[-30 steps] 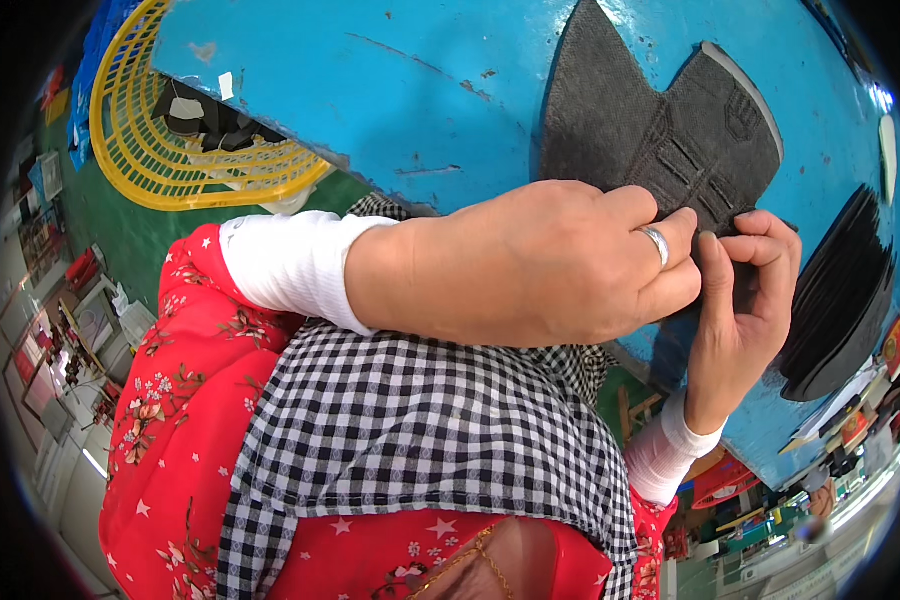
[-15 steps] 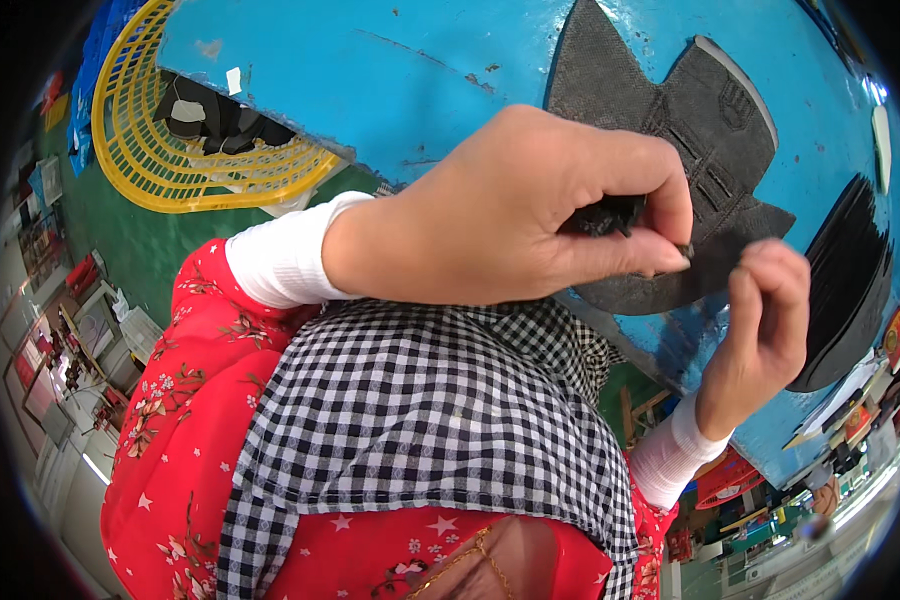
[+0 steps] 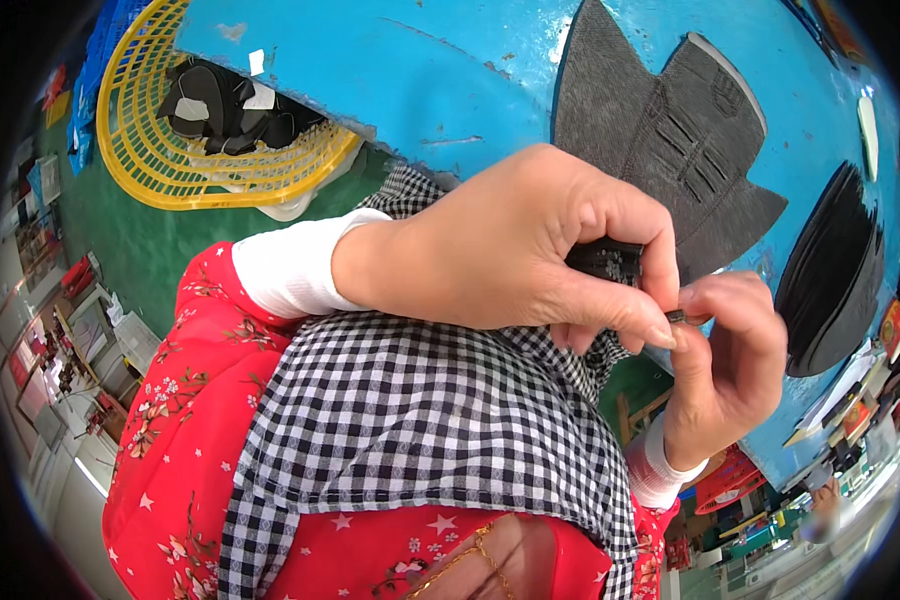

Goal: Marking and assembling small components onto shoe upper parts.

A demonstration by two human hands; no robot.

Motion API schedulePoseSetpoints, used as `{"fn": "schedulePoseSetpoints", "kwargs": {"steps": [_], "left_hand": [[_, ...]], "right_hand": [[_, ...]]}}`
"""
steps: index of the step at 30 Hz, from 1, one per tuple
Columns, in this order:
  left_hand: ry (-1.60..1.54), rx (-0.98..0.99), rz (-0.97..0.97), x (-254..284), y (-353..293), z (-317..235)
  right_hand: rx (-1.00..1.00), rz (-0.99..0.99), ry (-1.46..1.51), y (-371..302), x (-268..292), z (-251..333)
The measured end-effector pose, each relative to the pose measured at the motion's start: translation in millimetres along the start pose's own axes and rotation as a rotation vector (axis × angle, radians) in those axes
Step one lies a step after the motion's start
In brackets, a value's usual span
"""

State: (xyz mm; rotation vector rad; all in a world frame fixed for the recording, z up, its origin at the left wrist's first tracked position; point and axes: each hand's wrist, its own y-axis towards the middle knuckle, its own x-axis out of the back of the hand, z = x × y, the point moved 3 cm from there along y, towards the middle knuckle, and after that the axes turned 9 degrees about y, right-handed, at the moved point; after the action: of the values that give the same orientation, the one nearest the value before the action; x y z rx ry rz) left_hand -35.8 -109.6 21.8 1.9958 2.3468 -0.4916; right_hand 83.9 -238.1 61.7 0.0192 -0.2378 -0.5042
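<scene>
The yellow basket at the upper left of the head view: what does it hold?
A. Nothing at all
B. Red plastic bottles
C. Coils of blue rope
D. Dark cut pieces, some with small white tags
D: inside the yellow basket, several dark cut pieces lie piled against its latticed wall, and small white tags show on a few of them.

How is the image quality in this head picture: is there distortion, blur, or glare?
Head view: strong fisheye bending, so the blue table edge curves and the corners go black; light is bright and even, with mild glare on the table; the left hand and right hand are sharp; the small dark piece between them sits in shadow; the lower right rim is blurred.
</scene>
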Motion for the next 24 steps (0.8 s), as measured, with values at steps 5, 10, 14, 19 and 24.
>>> {"fn": "schedulePoseSetpoints", "kwargs": {"steps": [5, 10, 14, 19, 24], "left_hand": [[-0.324, 0.01, 0.098, -12.3, -6.0, 8.0], [-0.355, 0.08, 0.109, -17.0, -8.3, 9.9], [-0.46, 0.154, 0.128, -21.0, -11.8, 16.7], [-0.517, 0.173, 0.171, -24.9, -16.6, 18.8], [-0.523, 0.174, 0.212, -26.7, -19.9, 16.2]], "right_hand": [[0.084, 0.095, -0.186, -6.3, 1.7, 10.9], [-0.025, 0.025, -0.161, -13.3, 3.0, 5.8], [-0.088, 0.016, -0.08, -19.0, 2.1, 1.1], [-0.19, 0.015, 0.06, -28.2, 6.0, -2.2], [-0.239, -0.047, 0.287, -37.4, 10.5, -9.9]]}}
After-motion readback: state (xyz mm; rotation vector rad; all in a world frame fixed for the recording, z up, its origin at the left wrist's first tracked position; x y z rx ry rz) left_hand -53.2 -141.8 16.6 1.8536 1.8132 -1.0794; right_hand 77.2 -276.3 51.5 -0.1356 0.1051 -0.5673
